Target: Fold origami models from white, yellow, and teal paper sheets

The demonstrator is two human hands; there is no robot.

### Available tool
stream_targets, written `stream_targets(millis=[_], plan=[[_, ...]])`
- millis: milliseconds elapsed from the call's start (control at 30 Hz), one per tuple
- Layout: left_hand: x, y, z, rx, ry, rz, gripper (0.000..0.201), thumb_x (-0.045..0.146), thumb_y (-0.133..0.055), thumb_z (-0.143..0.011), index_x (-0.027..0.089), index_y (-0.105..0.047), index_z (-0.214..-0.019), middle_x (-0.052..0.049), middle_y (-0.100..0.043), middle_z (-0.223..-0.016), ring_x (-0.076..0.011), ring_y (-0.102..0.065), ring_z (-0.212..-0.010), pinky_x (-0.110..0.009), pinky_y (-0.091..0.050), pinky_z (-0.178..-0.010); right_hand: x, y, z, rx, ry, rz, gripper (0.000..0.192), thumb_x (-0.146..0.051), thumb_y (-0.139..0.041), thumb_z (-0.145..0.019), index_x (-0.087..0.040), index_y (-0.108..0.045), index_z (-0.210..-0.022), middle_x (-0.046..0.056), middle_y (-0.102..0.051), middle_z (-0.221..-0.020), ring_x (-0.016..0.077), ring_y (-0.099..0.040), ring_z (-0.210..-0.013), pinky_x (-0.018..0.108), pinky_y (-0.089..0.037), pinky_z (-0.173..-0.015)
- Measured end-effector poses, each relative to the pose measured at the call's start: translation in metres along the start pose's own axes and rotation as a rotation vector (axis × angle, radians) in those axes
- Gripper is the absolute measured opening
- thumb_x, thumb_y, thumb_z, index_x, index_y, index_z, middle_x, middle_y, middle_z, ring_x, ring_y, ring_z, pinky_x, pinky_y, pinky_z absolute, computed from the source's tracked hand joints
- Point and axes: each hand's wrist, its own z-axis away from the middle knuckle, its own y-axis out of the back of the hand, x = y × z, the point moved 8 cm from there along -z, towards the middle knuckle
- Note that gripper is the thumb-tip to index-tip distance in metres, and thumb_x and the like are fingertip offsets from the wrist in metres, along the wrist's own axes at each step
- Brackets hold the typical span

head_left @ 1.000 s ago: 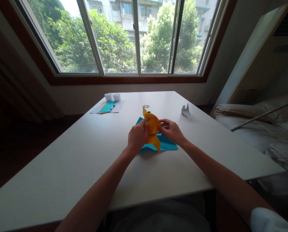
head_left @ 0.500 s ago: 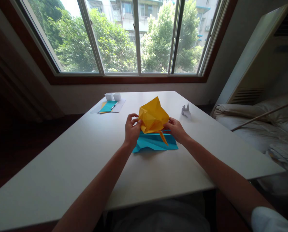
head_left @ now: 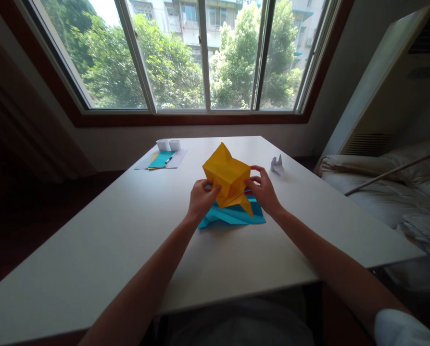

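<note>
Your yellow origami paper (head_left: pixel 226 175) has puffed from a flat, narrow fold into a boxy form, lifted just above the blue paper (head_left: pixel 233 215) lying on the white table (head_left: pixel 128 240). Your left hand (head_left: pixel 201 199) pinches the yellow paper's lower left edge, fingers closed on it. Your right hand (head_left: pixel 263 191) grips its right side, fingers partly curled. Beyond the blue paper to the right stands a small white paper crane (head_left: pixel 277 165); far left of it lie sheets with a pen (head_left: pixel 169 159) and two white cups (head_left: pixel 168 144).
</note>
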Motion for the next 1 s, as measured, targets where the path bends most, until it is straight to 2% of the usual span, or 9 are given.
stream_targets(millis=[67, 133, 200, 267, 367, 500, 600, 767, 1000], plan=[[0.001, 0.001, 0.0, 0.022, -0.005, 0.033, 0.03, 0.04, -0.069, -0.059, 0.014, -0.062, -0.072, -0.008, -0.06, -0.094, -0.0188, -0.058, -0.077, -0.027, -0.046, -0.063, -0.005, 0.008, -0.001, 0.055, 0.096, 0.111, 0.037, -0.033, -0.056, -0.076, -0.024, -0.042, -0.109, -0.002, -0.058, -0.079, 0.0135, -0.063, -0.059, 0.028, -0.054, -0.055], [0.001, 0.001, 0.0, 0.029, 0.04, 0.107, 0.031, 0.04, -0.07, -0.059, 0.014, -0.063, -0.074, -0.007, -0.06, -0.092, -0.0186, -0.057, -0.078, -0.026, -0.046, -0.062, -0.008, 0.012, -0.002, 0.069, 0.181, 0.265, 0.021, -0.031, -0.052, -0.078, -0.022, -0.05, -0.097, -0.001, -0.06, -0.08, 0.0134, -0.063, -0.059, 0.027, -0.054, -0.055], [0.001, -0.005, 0.002, -0.023, 0.107, 0.255, 0.032, 0.039, -0.07, -0.06, 0.014, -0.063, -0.079, -0.005, -0.061, -0.086, -0.0172, -0.057, -0.077, -0.024, -0.045, -0.061, -0.006, 0.011, -0.004, 0.042, 0.216, 0.396, 0.011, -0.026, -0.05, -0.079, -0.019, -0.056, -0.085, 0.001, -0.063, -0.082, 0.0143, -0.064, -0.063, 0.027, -0.053, -0.059], [0.004, -0.013, 0.004, -0.094, 0.161, 0.445, 0.031, 0.036, -0.07, -0.061, 0.015, -0.061, -0.081, -0.004, -0.062, -0.084, -0.0157, -0.058, -0.078, -0.022, -0.045, -0.06, 0.0, 0.01, -0.006, -0.008, 0.182, 0.445, 0.013, -0.026, -0.051, -0.079, -0.019, -0.061, -0.083, 0.003, -0.066, -0.084, 0.016, -0.064, -0.07, 0.028, -0.054, -0.063], [0.008, -0.02, 0.006, -0.149, 0.206, 0.66, 0.024, 0.029, -0.069, -0.061, 0.016, -0.058, -0.078, -0.002, -0.061, -0.083, -0.0142, -0.058, -0.08, -0.022, -0.047, -0.063, 0.011, 0.006, -0.007, -0.087, 0.064, 0.415, 0.025, -0.038, -0.056, -0.079, -0.018, -0.066, -0.089, 0.007, -0.068, -0.087, 0.019, -0.065, -0.075, 0.03, -0.054, -0.064], [0.012, -0.024, 0.007, -0.209, 0.221, 0.777, 0.016, 0.022, -0.063, -0.064, 0.016, -0.056, -0.077, -0.001, -0.061, -0.081, -0.0148, -0.059, -0.081, -0.025, -0.049, -0.067, 0.014, 0.003, -0.005, -0.126, 0.003, 0.37, 0.04, -0.052, -0.06, -0.073, -0.017, -0.068, -0.091, 0.009, -0.07, -0.084, 0.0211, -0.066, -0.074, 0.03, -0.055, -0.063], [0.011, -0.025, 0.009, -0.213, 0.268, 0.831, 0.013, 0.018, -0.057, -0.066, 0.015, -0.056, -0.078, -0.003, -0.061, -0.083, -0.0167, -0.059, -0.084, -0.026, -0.049, -0.067, 0.012, 0.003, -0.005, -0.141, 0.03, 0.336, 0.041, -0.052, -0.063, -0.07, -0.017, -0.068, -0.092, 0.009, -0.07, -0.087, 0.0212, -0.066, -0.077, 0.03, -0.055, -0.066], [0.007, -0.025, 0.01, -0.203, 0.33, 0.895, 0.015, 0.015, -0.052, -0.067, 0.016, -0.057, -0.081, -0.003, -0.061, -0.085, -0.0171, -0.059, -0.086, -0.027, -0.05, -0.07, 0.017, 0.007, -0.007, -0.129, -0.016, 0.275, 0.042, -0.051, -0.065, -0.069, -0.015, -0.067, -0.092, 0.009, -0.07, -0.087, 0.0215, -0.067, -0.077, 0.032, -0.056, -0.066], [0.001, -0.021, 0.006, -0.172, 0.292, 0.839, 0.014, 0.018, -0.055, -0.064, 0.015, -0.056, -0.078, -0.002, -0.061, -0.083, -0.0147, -0.059, -0.079, -0.024, -0.048, -0.065, 0.023, 0.01, -0.011, -0.12, -0.039, 0.19, 0.036, -0.046, -0.067, -0.069, -0.016, -0.067, -0.088, 0.009, -0.07, -0.087, 0.0198, -0.067, -0.076, 0.03, -0.056, -0.065]])
